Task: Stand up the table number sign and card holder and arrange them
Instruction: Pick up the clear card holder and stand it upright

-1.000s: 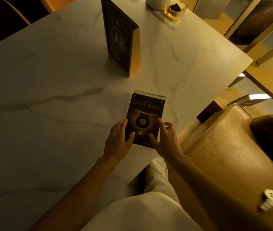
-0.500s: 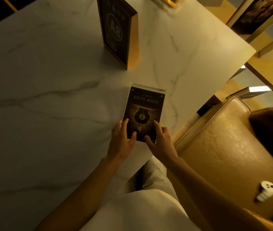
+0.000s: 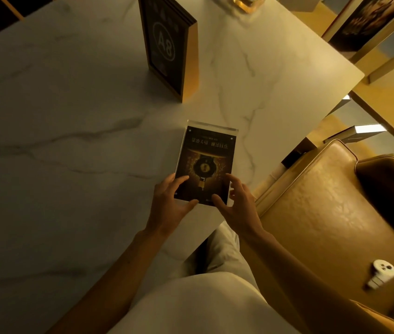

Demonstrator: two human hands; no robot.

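The table number sign (image 3: 167, 47), a dark wedge marked "A8" with a gold side, stands upright at the far middle of the marble table (image 3: 58, 141). The card holder (image 3: 206, 162), a clear acrylic block with a dark printed card, lies close to the table's near edge, its print upside down to me. My left hand (image 3: 170, 201) grips its near left corner, thumb on the bottom edge and fingers on the face. My right hand (image 3: 235, 203) holds the near right corner, thumb on the face, fingers spread along the right edge.
A tan leather chair (image 3: 323, 213) stands right of the table, with a small white device (image 3: 381, 273) on its seat. An amber glass dish (image 3: 246, 3) sits at the table's far edge. Framed pictures (image 3: 369, 20) and shelving are at the upper right.
Both hands stay on the card holder's near end; my right fingers have spread wider along the right edge. The holder's near end looks slightly raised and shifted toward me.
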